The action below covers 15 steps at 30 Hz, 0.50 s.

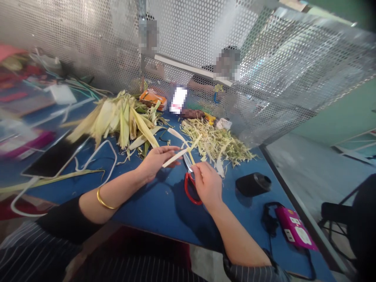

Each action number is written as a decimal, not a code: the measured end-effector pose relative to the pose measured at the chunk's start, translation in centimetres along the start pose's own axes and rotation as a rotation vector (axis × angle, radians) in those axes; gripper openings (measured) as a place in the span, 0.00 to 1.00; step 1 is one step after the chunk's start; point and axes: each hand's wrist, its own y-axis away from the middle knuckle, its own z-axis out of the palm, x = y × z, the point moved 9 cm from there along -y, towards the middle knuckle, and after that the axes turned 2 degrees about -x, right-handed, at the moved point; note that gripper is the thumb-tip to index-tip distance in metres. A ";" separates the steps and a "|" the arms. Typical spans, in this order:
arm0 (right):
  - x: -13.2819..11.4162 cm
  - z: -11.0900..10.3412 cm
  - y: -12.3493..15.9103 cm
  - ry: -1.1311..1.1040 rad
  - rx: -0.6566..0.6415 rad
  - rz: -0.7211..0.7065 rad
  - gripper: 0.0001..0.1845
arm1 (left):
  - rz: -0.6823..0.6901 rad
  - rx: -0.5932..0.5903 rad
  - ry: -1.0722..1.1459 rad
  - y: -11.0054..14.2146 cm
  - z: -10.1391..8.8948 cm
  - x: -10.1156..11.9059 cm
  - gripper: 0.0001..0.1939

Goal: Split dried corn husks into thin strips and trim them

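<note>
My right hand [209, 186] pinches one end of a pale corn-husk strip [173, 158] figure, several narrow strips crossing at a small knot-like centre above the blue table. My left hand [157, 161] is beside it, fingers stretched out and apart, with one strip's end passing in front of the fingertips. Whether those fingers touch the strip I cannot tell. Scissors with red handles [188, 190] are just below the right hand, partly hidden by it, their blades under the crossed strips.
Whole husks [119, 117] are heaped at the back left, shredded husk [219, 141] at the back right. A black thread cone [253, 184], a pink box [296, 229] and a dark cable lie right. Left are a phone [54, 156] and white cable. A perforated metal screen [188, 35] stands behind.
</note>
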 end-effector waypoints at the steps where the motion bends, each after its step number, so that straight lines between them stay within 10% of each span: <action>1: -0.1 -0.2 0.0 0.056 0.016 -0.026 0.12 | -0.005 0.008 0.023 -0.1 -0.2 0.0 0.14; 15: -2.7 1.9 0.3 0.366 -0.108 -0.368 0.13 | 0.012 -0.066 -0.129 0.1 0.8 -0.5 0.13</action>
